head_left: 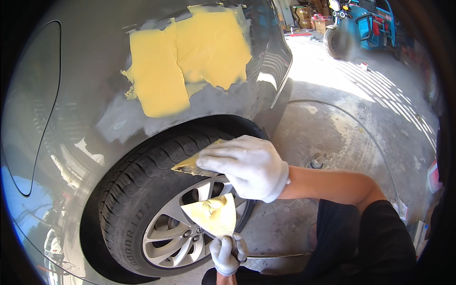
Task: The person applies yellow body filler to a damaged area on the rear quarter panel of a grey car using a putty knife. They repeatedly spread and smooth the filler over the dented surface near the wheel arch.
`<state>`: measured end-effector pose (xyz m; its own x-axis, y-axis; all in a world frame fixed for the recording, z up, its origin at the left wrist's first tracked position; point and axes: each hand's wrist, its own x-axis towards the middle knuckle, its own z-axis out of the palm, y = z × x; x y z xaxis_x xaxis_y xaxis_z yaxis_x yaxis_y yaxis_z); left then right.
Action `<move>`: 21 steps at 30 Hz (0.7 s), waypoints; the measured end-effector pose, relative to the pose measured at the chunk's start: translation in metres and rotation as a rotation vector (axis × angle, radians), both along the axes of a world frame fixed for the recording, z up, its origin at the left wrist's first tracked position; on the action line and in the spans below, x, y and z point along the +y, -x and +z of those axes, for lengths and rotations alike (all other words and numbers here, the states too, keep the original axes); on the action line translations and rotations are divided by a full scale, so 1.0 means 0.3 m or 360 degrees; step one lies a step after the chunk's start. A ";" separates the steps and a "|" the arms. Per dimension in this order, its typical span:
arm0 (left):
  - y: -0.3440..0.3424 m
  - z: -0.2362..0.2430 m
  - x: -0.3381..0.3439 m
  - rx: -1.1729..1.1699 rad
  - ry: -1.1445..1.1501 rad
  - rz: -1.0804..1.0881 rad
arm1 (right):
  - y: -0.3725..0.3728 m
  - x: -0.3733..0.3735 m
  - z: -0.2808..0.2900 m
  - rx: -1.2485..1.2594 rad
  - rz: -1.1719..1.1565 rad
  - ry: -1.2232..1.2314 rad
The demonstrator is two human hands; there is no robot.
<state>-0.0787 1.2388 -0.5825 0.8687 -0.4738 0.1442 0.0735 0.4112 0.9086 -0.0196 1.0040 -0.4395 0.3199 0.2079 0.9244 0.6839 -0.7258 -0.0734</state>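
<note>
Yellow body filler (159, 71) lies in two overlapping patches on the grey car's rear panel (85, 90), over a sanded area. My right hand (247, 166), in a white glove, is closed on a flat filler spreader (187, 165) smeared with yellow. It is held in front of the tyre, below the filler patches. Below it my gloved left hand (227, 254) grips a second spreader, a filler-coated scraper (213, 216) with a lump of filler on its face. That scraper is in front of the wheel rim (164, 237). Both spreaders' handles are mostly hidden by my fingers.
The tyre (123, 209) fills the wheel arch right by my hands. A hose (361, 126) curves over the concrete floor (323, 133) on the right. Farther back are a blue vehicle (368, 28) and cardboard boxes (323, 23). The fuel flap (35, 104) is at the far left.
</note>
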 end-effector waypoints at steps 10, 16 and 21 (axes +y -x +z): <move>0.002 0.005 -0.020 0.0083 -0.0247 -0.0070 | 0.146 -0.113 -0.060 0.1036 0.0863 -0.0496; 0.009 0.009 -0.021 0.0056 -0.0136 -0.0084 | 0.126 -0.191 -0.124 0.0854 0.0624 -0.0036; -0.009 0.002 -0.049 0.0081 -0.0120 0.0112 | 0.120 -0.259 -0.225 0.0857 0.0044 0.0155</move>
